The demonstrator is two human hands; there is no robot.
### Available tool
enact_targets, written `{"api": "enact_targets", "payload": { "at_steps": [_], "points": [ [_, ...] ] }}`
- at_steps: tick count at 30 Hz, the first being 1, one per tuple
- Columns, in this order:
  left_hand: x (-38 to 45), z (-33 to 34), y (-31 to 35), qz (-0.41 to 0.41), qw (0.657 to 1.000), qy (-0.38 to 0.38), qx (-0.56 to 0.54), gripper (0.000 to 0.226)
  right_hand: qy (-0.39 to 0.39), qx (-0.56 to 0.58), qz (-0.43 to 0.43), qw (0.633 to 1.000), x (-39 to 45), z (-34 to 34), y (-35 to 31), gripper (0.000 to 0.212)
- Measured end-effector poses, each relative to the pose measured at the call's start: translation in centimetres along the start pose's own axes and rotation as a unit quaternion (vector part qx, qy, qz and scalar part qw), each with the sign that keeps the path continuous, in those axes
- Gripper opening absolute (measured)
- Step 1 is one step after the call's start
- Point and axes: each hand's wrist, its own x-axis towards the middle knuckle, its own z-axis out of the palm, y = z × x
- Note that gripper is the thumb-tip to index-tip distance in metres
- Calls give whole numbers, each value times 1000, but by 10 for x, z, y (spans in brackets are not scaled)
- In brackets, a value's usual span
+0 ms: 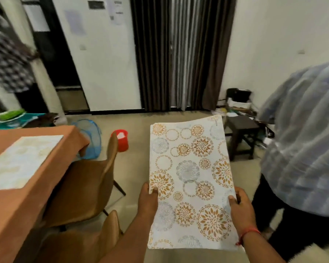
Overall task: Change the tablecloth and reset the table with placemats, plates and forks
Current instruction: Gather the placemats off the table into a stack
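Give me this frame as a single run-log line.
stage: carrying placemat | left hand: grips its left edge | right hand: grips its right edge | table: orange tablecloth on, one placemat laid

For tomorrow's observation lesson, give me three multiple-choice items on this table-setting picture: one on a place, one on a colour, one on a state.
1. Where does the other placemat lie?
A on the table
B on a chair
C on the floor

2. What colour is the tablecloth?
A white
B orange-brown
C blue

3. How is the patterned placemat held?
A by both hands
B by one hand
C by no hand

Answers:
1 A, it lies flat on the cloth.
2 B, the draped edge shows it.
3 A, the left hand and right hand grip its sides.
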Motion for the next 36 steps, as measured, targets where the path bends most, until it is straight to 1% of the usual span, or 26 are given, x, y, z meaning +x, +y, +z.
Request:
{"api": "enact_targets", "payload": {
  "at_steps": [2,5,7,10,13,16,20,22,25,30,33,36],
  "points": [
    [11,9,10,-5,1000,30,-6,23,-30,-5,-7,1000,40,9,-12,22],
    [34,12,27,5,996,90,-4,28,-83,-11,-28,996,93,39,-35,22],
    [62,5,36,5,992,128,-4,29,-127,-7,-43,991,121,73,-51,23],
    [112,-5,47,-17,985,170,-6,29,-165,-5,-50,985,165,124,-67,22],
    [175,-18,60,-18,978,208,-29,28,-204,-6,-66,977,215,185,-87,24],
    [236,-26,75,-33,972,227,-52,23,-221,-22,-71,972,264,235,-111,24],
    [318,-38,108,-24,970,238,-52,22,-233,-16,-72,970,331,304,-151,22],
    [354,-49,123,-31,964,256,-58,18,-246,-13,-64,967,356,340,-168,20],
    [400,-69,134,-40,957,282,-43,20,-268,-8,-61,961,386,393,-183,19],
    [491,-100,157,-32,935,343,-89,22,-329,-8,-81,941,458,511,-218,19],
    [544,-118,172,-32,910,399,-105,23,-389,-12,-94,916,500,589,-244,19],
    [578,-131,188,-37,884,451,-114,23,-444,-24,-104,890,529,648,-273,19]
  ]
}}
